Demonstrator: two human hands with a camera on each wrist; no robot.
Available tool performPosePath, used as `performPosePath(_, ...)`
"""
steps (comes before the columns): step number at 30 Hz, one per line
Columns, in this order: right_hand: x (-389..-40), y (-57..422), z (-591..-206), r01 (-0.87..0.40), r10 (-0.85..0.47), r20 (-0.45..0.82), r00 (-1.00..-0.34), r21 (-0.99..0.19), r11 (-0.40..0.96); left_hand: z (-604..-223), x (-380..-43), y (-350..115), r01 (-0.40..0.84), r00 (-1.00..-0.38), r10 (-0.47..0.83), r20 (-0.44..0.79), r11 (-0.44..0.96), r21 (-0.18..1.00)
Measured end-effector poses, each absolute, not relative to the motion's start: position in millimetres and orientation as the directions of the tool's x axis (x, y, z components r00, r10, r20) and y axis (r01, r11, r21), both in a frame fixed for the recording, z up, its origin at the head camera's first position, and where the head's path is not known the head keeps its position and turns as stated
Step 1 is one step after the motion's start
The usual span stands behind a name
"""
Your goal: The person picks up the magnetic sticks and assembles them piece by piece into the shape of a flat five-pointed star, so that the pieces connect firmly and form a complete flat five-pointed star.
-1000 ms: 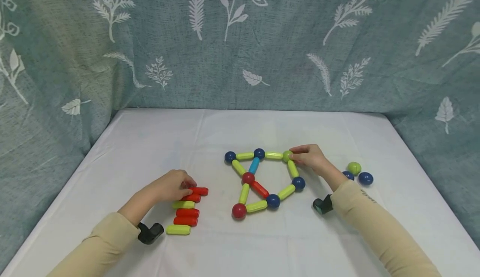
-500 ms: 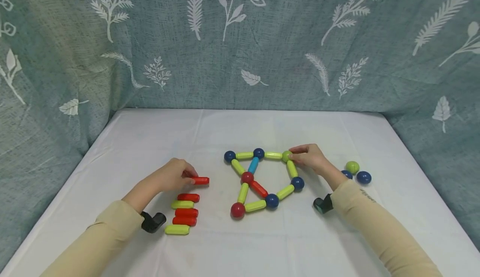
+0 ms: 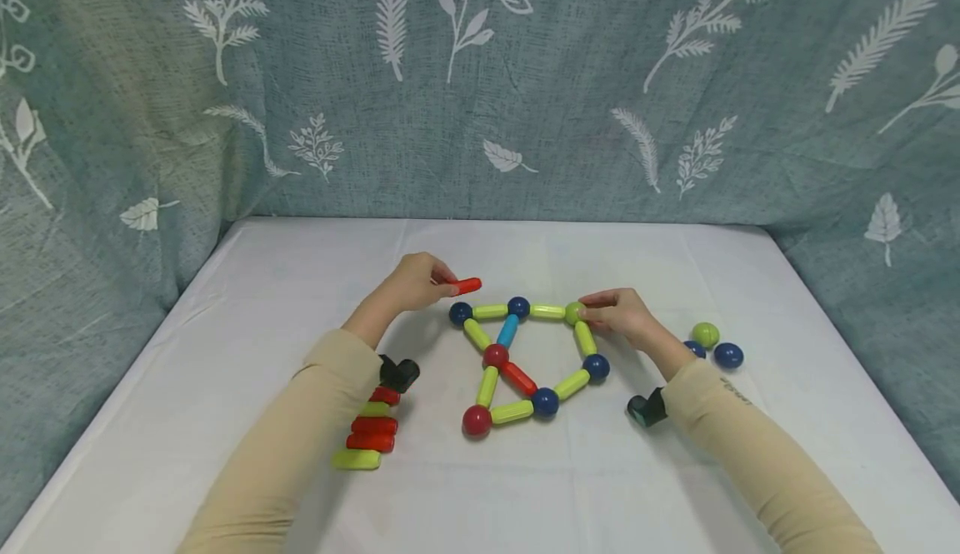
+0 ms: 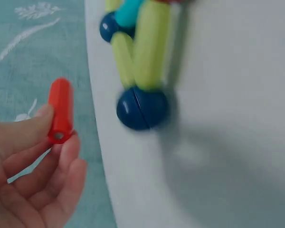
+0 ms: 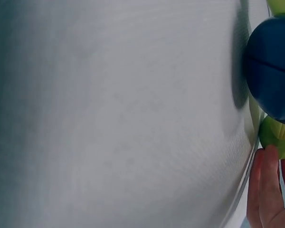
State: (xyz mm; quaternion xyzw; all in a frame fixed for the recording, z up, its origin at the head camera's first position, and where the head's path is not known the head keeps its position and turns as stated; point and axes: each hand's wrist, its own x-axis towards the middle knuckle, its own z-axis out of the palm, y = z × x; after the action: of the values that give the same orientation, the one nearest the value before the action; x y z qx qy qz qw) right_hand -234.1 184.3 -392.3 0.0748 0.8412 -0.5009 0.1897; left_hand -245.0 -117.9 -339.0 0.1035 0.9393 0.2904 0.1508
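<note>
Head: left hand [image 3: 420,281] pinches red rod [image 3: 468,286] toward the far edge of the surface [image 3: 487,504]; right hand [image 3: 618,315] pinches green ball [image 3: 573,313]. Left wrist: rod ends bare; I'd leave them so, clear of blue ball [image 4: 142,109]. Right wrist: I'd brace green ball, no tugging.

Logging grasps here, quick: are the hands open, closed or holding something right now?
Left hand: holding a red rod, pinched between thumb and fingers.
Right hand: holding the connected green ball with its fingertips.
</note>
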Motion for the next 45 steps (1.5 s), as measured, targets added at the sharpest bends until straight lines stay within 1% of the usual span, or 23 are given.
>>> performPosePath(7,-233,183,-394,0.311,-0.062,-0.382,-0.922,-0.827,0.468,-359,-261,-65,0.017,-0.968,0.191,-0.162,0.695,0.718)
performPosePath(12,-233,181,-394,0.316,-0.041,-0.379,-0.925,-0.823,0.472,-376,-264,-41,-0.031,-0.973,0.156,-0.169,0.64,0.768)
performPosePath(18,-233,183,-392,0.319,-0.032,-0.383,-0.923,-0.811,0.49,-382,-259,-20,-0.037,-0.977,0.131,-0.168,0.675,0.737)
performPosePath(28,-233,182,-393,0.32,-0.027,-0.384,-0.923,-0.805,0.499,-394,-256,-3,-0.089,-0.99,0.012,-0.139,0.711,0.697)
performPosePath(35,-236,181,-392,0.337,-0.023,-0.403,-0.915,-0.795,0.504,-393,-258,-1,-0.112,-0.986,-0.001,-0.167,0.742,0.661)
performPosePath(41,-236,182,-391,0.344,-0.025,-0.412,-0.911,-0.793,0.503,-393,-259,1,-0.137,-0.98,-0.007,-0.198,0.745,0.652)
performPosePath(45,-235,182,-391,0.349,-0.02,-0.414,-0.91,-0.789,0.506,-394,-260,-1,-0.101,-0.982,0.029,-0.185,0.753,0.651)
